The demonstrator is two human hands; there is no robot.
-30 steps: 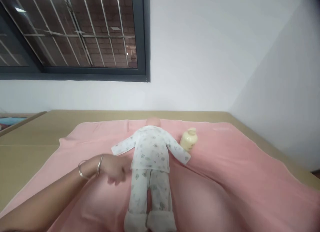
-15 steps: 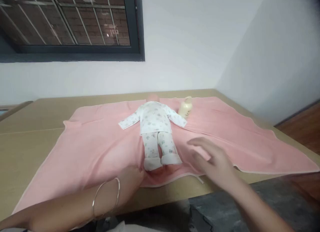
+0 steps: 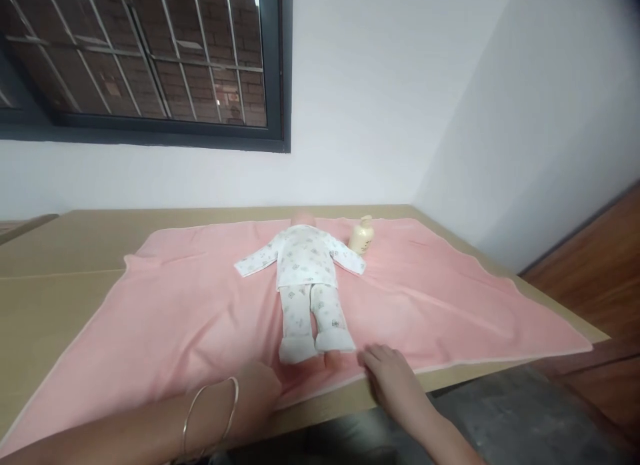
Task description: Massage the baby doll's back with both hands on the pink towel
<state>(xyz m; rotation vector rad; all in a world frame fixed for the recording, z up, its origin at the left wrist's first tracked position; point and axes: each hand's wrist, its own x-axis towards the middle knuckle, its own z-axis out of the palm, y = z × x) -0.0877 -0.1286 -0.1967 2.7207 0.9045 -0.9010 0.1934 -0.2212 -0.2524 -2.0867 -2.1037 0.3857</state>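
A baby doll in a white printed top [image 3: 306, 258] and matching trousers [image 3: 297, 311] lies on a pink blanket [image 3: 200, 305], its head [image 3: 303, 219] toward the wall. The trouser cuffs are turned up, and part of a foot [image 3: 333, 359] shows below one. My left hand [image 3: 257, 393], with a bangle [image 3: 233, 408] at the wrist, is closed at the near edge of the blanket, left of the doll's feet; folds run out from it. My right hand [image 3: 393, 379] rests fingers forward on the blanket's near edge, right of the feet, apart from the doll.
A cream bottle [image 3: 361, 237] stands on the blanket beside the doll's sleeve. The blanket covers much of a wooden table [image 3: 45, 311], which meets a white wall [image 3: 360, 118] with a barred window [image 3: 150, 65]. A brown wooden surface [image 3: 590, 245] is at the right.
My right hand has come down and left from above the blanket onto its near edge. The blanket's right side has shifted inward. My left hand stays nearly in place. The view has tilted up slightly.
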